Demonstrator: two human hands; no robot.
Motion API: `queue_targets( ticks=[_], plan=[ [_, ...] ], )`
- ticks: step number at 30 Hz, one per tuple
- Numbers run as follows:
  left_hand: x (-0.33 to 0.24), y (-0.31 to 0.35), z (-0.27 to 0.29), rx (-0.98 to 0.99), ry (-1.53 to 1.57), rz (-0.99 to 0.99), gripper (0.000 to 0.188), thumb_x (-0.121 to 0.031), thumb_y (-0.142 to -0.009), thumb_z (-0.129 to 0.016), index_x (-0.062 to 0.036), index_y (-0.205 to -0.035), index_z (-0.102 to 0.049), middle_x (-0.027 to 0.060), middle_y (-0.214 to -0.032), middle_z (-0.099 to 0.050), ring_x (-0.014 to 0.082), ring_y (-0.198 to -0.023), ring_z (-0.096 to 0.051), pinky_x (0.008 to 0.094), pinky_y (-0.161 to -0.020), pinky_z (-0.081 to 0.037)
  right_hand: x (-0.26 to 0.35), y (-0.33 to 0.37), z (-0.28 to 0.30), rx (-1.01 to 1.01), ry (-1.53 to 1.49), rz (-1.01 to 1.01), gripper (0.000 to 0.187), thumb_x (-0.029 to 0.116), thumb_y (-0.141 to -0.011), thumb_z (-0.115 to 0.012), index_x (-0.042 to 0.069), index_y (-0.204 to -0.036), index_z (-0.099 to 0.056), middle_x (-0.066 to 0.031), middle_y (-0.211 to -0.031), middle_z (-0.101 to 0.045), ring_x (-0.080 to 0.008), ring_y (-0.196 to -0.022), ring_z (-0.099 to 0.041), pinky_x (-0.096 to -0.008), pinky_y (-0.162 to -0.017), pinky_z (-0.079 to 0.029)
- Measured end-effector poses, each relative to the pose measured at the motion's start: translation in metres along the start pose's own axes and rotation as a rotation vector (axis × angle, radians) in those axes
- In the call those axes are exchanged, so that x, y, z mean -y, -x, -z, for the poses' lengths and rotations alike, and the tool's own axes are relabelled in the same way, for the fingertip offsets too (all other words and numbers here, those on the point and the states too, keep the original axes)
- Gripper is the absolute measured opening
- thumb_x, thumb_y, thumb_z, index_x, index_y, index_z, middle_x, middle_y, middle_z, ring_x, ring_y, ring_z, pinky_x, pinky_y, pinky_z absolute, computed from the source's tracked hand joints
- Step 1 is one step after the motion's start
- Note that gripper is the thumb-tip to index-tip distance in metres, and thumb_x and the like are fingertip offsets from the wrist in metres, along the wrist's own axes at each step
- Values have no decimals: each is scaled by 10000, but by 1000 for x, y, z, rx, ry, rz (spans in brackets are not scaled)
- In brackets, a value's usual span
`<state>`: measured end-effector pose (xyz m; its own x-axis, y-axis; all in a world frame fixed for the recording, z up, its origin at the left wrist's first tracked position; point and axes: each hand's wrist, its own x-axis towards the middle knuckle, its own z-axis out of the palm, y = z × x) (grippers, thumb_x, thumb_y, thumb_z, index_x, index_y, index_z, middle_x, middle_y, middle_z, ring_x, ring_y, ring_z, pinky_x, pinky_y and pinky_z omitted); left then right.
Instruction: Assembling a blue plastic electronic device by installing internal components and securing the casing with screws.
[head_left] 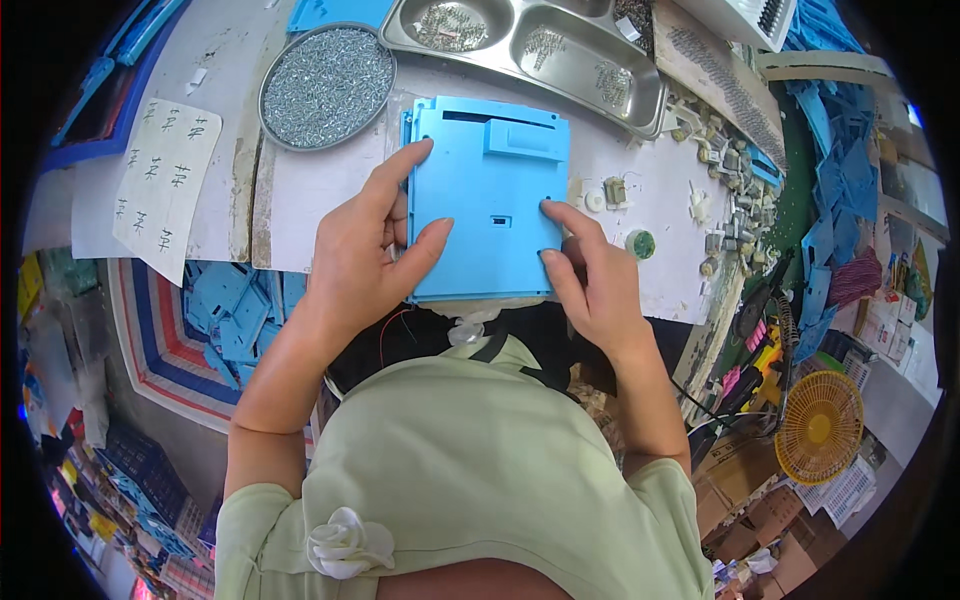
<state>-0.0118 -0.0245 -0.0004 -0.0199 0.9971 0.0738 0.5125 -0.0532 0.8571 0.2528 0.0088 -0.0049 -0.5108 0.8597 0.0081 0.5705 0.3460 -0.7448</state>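
Here, both hands — left hand (365, 250), right hand (590, 275) — gripping the blue plastic panel (490, 200) by its sides.

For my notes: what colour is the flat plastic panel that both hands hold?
Light blue; the plastic panel shows best in the head view.

Two hands show, the left hand (365, 250) and the right hand (590, 270), both on one blue plastic housing panel (490, 195). Far left sits one round metal dish of screws (327, 86); far right, one steel compartment tray (530, 45). One sheet of handwritten paper (165, 180) lies left. One yellow fan (820, 427) stands near right.
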Motion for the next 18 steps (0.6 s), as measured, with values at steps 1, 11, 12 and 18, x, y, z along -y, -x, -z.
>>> queue_targets(
  ticks=[1, 11, 12, 18],
  plan=[
    [1, 3, 0, -7, 8, 12, 660, -112, -857, -782, -25, -1456, -518, 31, -649, -494, 139, -551, -478, 280, -546, -427, 0, -1, 0, -4, 30, 40, 459, 126, -958, -668, 60, -1401, -564, -99, -682, -613, -254, -569, -603, -350, -562, -467],
    [10, 19, -9, -97, 28, -8, 636, -8, -886, -718, -12, -1480, -491, -41, -663, -436, 45, -573, -377, 207, -534, -318, 4, -7, 6, 57, 169, 171, 563, 83, -942, -674, 47, -1485, -527, -146, -767, -653, -298, -626, -629, -382, -613, -501],
    [9, 21, -8, -91, 44, 5, 636, -13, -880, -733, -18, -1471, -499, -28, -653, -445, 58, -557, -395, 212, -533, -348, 0, -8, 7, 68, 127, 192, 574, 81, -942, -673, 46, -1494, -518, -150, -779, -657, -304, -632, -631, -384, -620, -506],
    [7, 27, -6, -61, 131, 127, 634, 14, -880, -730, -15, -1471, -502, -46, -658, -445, 22, -571, -380, 185, -538, -337, 3, -9, 10, 123, 126, 152, 568, 87, -949, -669, 94, -1500, -531, -153, -786, -664, -313, -640, -638, -390, -622, -517]
  ],
)
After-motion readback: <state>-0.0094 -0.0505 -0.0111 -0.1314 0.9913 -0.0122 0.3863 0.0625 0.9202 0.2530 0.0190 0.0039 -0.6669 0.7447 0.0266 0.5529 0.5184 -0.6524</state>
